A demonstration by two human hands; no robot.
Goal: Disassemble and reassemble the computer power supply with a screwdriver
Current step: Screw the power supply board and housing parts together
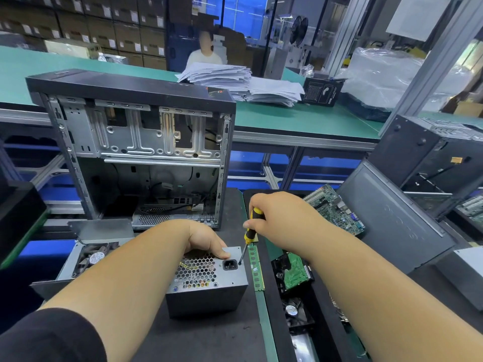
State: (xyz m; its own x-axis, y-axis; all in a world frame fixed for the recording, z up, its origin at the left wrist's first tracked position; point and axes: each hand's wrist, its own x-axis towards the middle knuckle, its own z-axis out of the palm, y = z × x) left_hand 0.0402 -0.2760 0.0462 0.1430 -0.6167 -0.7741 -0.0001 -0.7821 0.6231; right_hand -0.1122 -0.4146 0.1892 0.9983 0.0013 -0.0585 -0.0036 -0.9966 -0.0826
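Both hands are on the job: left hand (206,240) rests over the top rear edge of the power supply (206,280), fingers curled down on it w/ thumb lying by the power socket (230,264), steadying the box; right hand (274,218) grips the yellow/black handle of the screwdriver (248,236), shaft angled down, tip at a screw just right of the socket. PSU sits on the dark tabletop (209,340), honeycomb vent face turned up toward the camera. Behind it stands an open PC case (136,142), side panel off; inside, bare metal drive bays up top, loose black cables & a perforated plate at the bottom. Left of the PSU, partly hidden by the forearm, is an opened metal housing (78,259) w/ a small fan (95,257) in it. Right of the PSU a green RAM stick (254,267) lies along the tabletop edge. Next to that, a black tray (269,309) holds a hard drive (294,273), green PCB side up, & a small fan nearer the camera. Farther right a motherboard (337,209) lies beside a grey panel (397,218). On the green bench behind: paper stacks (235,82).
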